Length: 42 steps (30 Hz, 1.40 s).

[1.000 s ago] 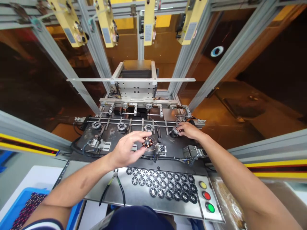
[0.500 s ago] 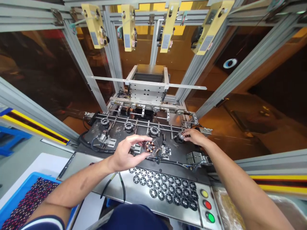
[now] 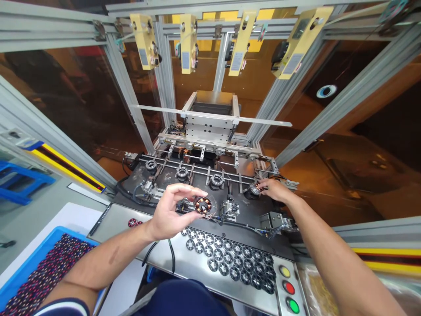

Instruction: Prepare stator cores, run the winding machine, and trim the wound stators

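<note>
My left hand point(image 3: 174, 210) pinches a round motor stator point(image 3: 203, 205) between thumb and fingers. Copper coils ring its dark core, and thin loose wires stick out on its right side. At the rightmost round fixture point(image 3: 251, 192), my right hand point(image 3: 274, 189) has its fingertips closed on another stator point(image 3: 259, 187), whose copper colour shows at the fingers. How far that one sits inside the fixture is hidden. Further left, three more ring fixtures stand in a row, among them one point(image 3: 216, 181) beyond my left hand.
Several black-and-silver stator cores point(image 3: 226, 254) lie in rows on the steel front ledge. Dark-handled pliers point(image 3: 172, 255) lie left of them. A blue tray point(image 3: 19, 267) of small parts is at left. Push buttons point(image 3: 288, 288) sit at right. Yellow tensioners point(image 3: 189, 44) hang above.
My left hand has turned its stator so the coil face shows more fully, and lowered it slightly. My right hand stays at the rightmost fixture. The whole view has shifted a little.
</note>
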Tool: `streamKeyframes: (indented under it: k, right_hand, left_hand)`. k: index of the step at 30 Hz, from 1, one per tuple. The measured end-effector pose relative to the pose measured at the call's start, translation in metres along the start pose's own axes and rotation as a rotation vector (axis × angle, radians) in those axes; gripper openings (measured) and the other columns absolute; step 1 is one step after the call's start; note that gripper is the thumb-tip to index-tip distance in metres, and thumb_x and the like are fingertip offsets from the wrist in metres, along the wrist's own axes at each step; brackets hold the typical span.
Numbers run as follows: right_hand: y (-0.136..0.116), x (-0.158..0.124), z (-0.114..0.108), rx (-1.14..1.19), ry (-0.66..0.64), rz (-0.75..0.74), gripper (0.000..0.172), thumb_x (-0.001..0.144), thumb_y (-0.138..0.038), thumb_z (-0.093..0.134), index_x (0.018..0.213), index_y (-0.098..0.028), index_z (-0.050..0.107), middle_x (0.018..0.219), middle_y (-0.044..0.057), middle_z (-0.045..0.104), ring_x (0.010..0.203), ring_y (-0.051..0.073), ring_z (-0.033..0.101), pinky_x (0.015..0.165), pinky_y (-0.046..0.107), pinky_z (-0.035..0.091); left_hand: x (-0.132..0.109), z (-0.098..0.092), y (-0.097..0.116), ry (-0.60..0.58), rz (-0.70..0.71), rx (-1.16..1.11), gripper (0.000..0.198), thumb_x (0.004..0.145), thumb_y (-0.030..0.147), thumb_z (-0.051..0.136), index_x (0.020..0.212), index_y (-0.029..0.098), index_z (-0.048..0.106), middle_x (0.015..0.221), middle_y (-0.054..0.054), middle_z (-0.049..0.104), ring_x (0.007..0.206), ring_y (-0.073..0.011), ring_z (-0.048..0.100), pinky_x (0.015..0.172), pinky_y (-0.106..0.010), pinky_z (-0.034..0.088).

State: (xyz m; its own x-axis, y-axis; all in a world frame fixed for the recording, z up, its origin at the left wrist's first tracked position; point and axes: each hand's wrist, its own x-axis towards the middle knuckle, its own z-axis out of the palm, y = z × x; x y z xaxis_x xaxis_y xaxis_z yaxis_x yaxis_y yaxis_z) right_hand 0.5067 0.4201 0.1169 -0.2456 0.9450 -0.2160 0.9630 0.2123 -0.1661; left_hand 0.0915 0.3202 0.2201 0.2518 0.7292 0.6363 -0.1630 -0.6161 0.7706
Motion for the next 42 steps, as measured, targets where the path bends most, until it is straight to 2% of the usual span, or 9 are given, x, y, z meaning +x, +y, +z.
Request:
streamKeyframes:
  k: [7,12,14,19,22,25,29,37,42]
  right_hand:
    - [-0.026,-0.016,-0.033,0.061,0.232,0.018,0.015,0.084,-0.023,0.059,0.073,-0.021,0.069,0.106,0.011,0.072,0.099,0.027,0.069,0.089,0.04,0.055]
    - [-0.138,-0.049,-0.039,0.214,0.4,-0.185,0.019,0.091,-0.032,0.049,0.097,-0.027,0.067,0.125,0.011,0.062,0.116,0.028,0.061,0.1,0.043,0.049]
    - [-0.207,-0.057,-0.017,0.332,0.412,-0.327,0.017,0.092,-0.032,0.05,0.1,-0.029,0.065,0.121,0.011,0.062,0.115,0.028,0.06,0.099,0.045,0.049]
    - [-0.374,-0.048,0.085,0.293,0.067,-0.645,0.018,0.092,-0.015,0.051,0.098,-0.022,0.066,0.113,0.011,0.064,0.105,0.022,0.062,0.092,0.036,0.052]
    - [-0.437,-0.029,0.136,0.212,0.011,-0.7,0.008,0.09,-0.014,0.059,0.094,-0.016,0.066,0.107,0.01,0.065,0.097,0.021,0.063,0.086,0.037,0.053]
    - [-0.47,-0.014,0.161,0.144,0.014,-0.689,0.016,0.094,-0.027,0.061,0.103,-0.014,0.063,0.109,0.007,0.064,0.097,0.019,0.062,0.085,0.039,0.053]
    - [-0.467,-0.018,0.163,0.127,0.078,-0.639,0.022,0.094,-0.028,0.06,0.113,-0.016,0.061,0.119,0.009,0.061,0.106,0.022,0.059,0.09,0.042,0.051]
    - [-0.315,-0.101,0.141,0.15,0.282,-0.405,0.022,0.093,-0.016,0.05,0.11,-0.014,0.064,0.11,0.016,0.061,0.103,0.029,0.056,0.087,0.043,0.049]
    - [-0.293,-0.115,0.156,0.101,0.281,-0.361,0.021,0.094,-0.015,0.047,0.105,-0.014,0.065,0.11,0.017,0.061,0.103,0.03,0.054,0.085,0.045,0.047]
  left_hand:
    - [-0.009,-0.013,0.012,0.081,-0.052,-0.035,0.057,0.072,0.012,0.08,0.114,0.024,0.044,0.105,-0.008,0.073,0.102,-0.0193,0.069,0.084,-0.031,0.056]
    - [-0.052,-0.062,0.017,0.277,-0.122,0.055,0.058,0.073,0.022,0.08,0.116,0.024,0.04,0.106,-0.008,0.071,0.099,-0.019,0.069,0.089,-0.035,0.054]
    - [-0.091,-0.093,0.012,0.4,-0.249,0.216,0.057,0.075,0.028,0.077,0.115,0.024,0.037,0.107,-0.009,0.07,0.098,-0.0196,0.069,0.088,-0.037,0.055]
    - [-0.203,-0.149,-0.006,0.593,-0.576,0.631,0.047,0.078,0.028,0.068,0.112,0.022,0.037,0.101,-0.009,0.069,0.095,-0.0205,0.07,0.087,-0.041,0.056]
    - [-0.243,-0.16,-0.022,0.551,-0.679,0.724,0.041,0.074,0.024,0.07,0.107,0.02,0.045,0.096,-0.007,0.07,0.091,-0.0211,0.071,0.083,-0.04,0.058]
    - [-0.255,-0.163,-0.039,0.468,-0.743,0.777,0.037,0.073,0.021,0.071,0.104,0.021,0.052,0.095,-0.006,0.072,0.091,-0.0212,0.072,0.085,-0.038,0.059]
    - [-0.251,-0.166,-0.057,0.391,-0.758,0.82,0.036,0.075,0.021,0.068,0.109,0.02,0.055,0.103,-0.008,0.073,0.098,-0.0236,0.071,0.091,-0.04,0.057]
    - [-0.258,-0.148,-0.029,0.468,-0.682,0.95,0.045,0.08,0.025,0.063,0.123,0.015,0.054,0.126,-0.017,0.062,0.118,-0.031,0.06,0.103,-0.05,0.048]
    - [-0.253,-0.121,-0.012,0.44,-0.636,0.94,0.044,0.081,0.028,0.065,0.123,0.016,0.055,0.119,-0.014,0.066,0.107,-0.0267,0.066,0.091,-0.042,0.056]
